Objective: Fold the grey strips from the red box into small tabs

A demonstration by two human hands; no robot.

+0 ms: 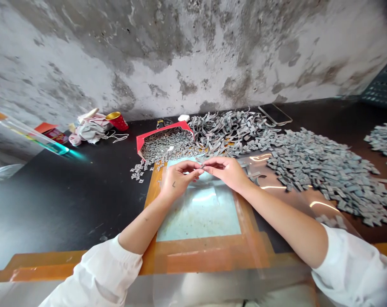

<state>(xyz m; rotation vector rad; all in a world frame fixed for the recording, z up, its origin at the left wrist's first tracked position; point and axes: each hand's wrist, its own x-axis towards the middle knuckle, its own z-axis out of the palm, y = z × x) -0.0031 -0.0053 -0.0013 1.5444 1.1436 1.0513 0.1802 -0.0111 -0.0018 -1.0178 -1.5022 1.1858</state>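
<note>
My left hand [177, 181] and right hand [225, 170] are narrowly pinched, fingertips together on a small grey tag [200, 165], above a clear pane [198, 213] edged in orange tape. Just beyond, a red-rimmed box [166, 143] spills more tags [327, 175], their print too small to read.

Left hand [177, 181] and right hand [227, 172] pinch a small grey tag [200, 165]
Grey tags [324, 177] lie heaped nearby; a red box [165, 140] holds more on the dark surface [68, 204].
</note>
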